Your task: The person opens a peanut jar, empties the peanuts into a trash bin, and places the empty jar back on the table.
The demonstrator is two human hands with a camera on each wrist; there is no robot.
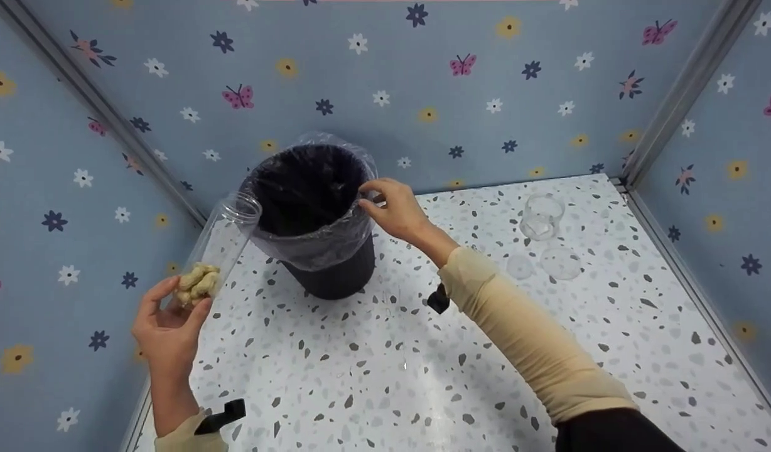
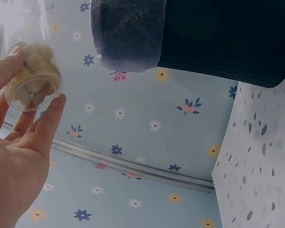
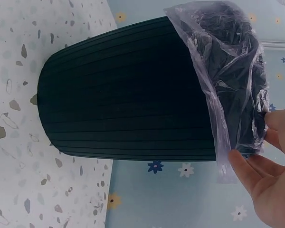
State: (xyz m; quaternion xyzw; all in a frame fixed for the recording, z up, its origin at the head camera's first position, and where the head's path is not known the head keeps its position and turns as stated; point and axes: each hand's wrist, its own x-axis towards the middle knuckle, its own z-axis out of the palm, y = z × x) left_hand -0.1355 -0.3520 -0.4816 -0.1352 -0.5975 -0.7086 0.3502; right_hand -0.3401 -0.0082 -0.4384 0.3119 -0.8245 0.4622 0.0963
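A tall clear plastic jar (image 1: 219, 242) leans to the right at the left of the head view, its ringed mouth beside the bin's rim. Pale yellow knobbly pieces, which look like peanuts in the shell (image 1: 198, 284), lie in its bottom end. My left hand (image 1: 172, 326) grips the jar around that lower end; the left wrist view shows the pieces (image 2: 35, 71) through its round base. A black ribbed bin (image 1: 335, 276) stands upright, lined with a thin clear bag (image 1: 323, 248) folded over its rim. At the rim's right side, my right hand (image 1: 395, 207) pinches the bag (image 3: 223, 118).
Clear plastic containers (image 1: 541, 216) stand at the right back of the speckled white surface (image 1: 360, 376). Two clear round discs, like lids (image 1: 560, 262), lie in front of them. Flower-patterned blue walls (image 1: 423, 81) enclose the back and both sides.
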